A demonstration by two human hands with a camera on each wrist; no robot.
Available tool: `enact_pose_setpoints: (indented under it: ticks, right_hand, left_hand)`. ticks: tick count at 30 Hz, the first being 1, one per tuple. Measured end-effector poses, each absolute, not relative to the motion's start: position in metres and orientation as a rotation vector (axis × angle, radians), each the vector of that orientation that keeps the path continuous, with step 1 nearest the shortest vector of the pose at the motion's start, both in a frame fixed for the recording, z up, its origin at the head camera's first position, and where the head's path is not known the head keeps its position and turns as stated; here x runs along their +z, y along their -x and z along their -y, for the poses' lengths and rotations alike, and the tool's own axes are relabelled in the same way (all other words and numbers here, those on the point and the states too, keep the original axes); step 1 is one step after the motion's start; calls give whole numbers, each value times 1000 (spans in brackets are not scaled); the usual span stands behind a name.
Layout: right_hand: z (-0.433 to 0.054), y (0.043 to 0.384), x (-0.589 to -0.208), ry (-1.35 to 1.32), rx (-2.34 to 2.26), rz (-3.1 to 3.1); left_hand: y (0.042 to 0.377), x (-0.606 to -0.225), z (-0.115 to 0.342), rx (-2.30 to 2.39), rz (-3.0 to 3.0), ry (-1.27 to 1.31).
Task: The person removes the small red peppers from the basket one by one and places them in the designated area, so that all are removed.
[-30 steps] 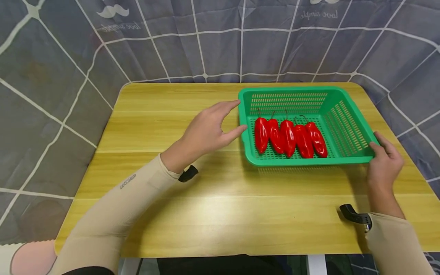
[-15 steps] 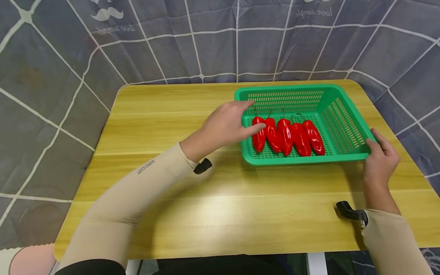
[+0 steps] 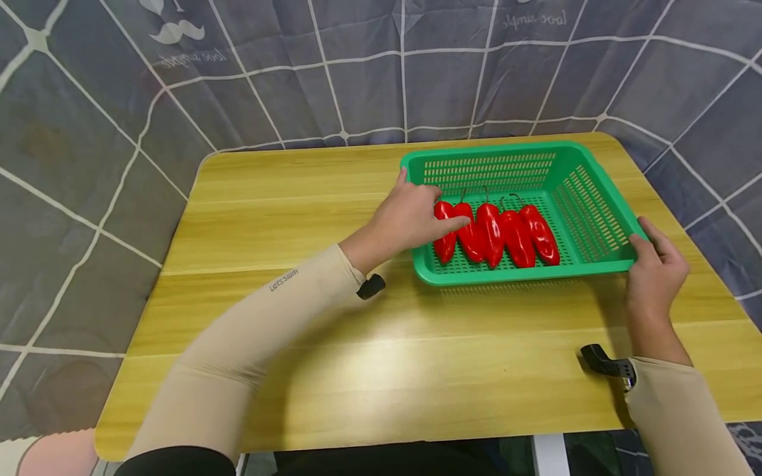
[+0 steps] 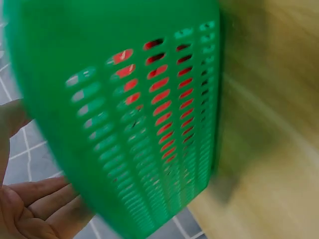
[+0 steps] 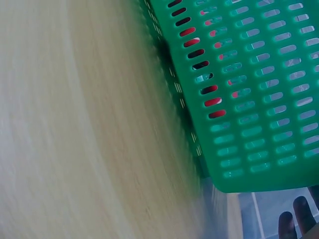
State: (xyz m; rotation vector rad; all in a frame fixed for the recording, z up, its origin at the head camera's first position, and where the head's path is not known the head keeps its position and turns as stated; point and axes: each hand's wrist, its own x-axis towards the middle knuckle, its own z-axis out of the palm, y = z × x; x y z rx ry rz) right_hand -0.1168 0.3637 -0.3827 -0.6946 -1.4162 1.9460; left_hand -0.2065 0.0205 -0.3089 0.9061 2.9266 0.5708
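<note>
- Green rectangular plastic basket (image 3: 530,275) with slotted walls stands upright on the right part of the yellow wood-grain tabletop (image 3: 387,377).
- Five glossy red elongated peppers (image 3: 491,235) with thin stems lie side by side in the basket, left to middle of its floor, stems pointing to the far wall.
- Left grip (image 3: 411,215), a bare hand: over the basket's left side wall, wide, thumb spread from the fingers. Thumb reaches above the two leftmost peppers in the head view; contact with them cannot be told.
- Right grip (image 3: 657,274), a bare hand: holding the basket at its near right corner, thumb over the rim.
- Left wrist view, blurred: red of the peppers shows through the wall slots; thumb and fingers lie apart beside the rim.
- Right wrist view: red shows through the slots; shaded fingertips appear near the basket's corner.
- Beige sleeves (image 3: 280,324) cover both forearms; a black strap piece (image 3: 372,287) sits at the left wrist.
- Grey fabric backdrop (image 3: 262,106) with white grid lines hangs behind the tabletop.
</note>
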Motion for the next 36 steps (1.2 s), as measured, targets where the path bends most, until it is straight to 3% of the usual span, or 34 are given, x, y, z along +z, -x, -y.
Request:
enact_pose_setpoints:
  ticks: [36]
  right_hand:
    - [-367,114,-385,700,1902,1526]
  left_hand:
    - [224,-324,-72,290,-2760,-664]
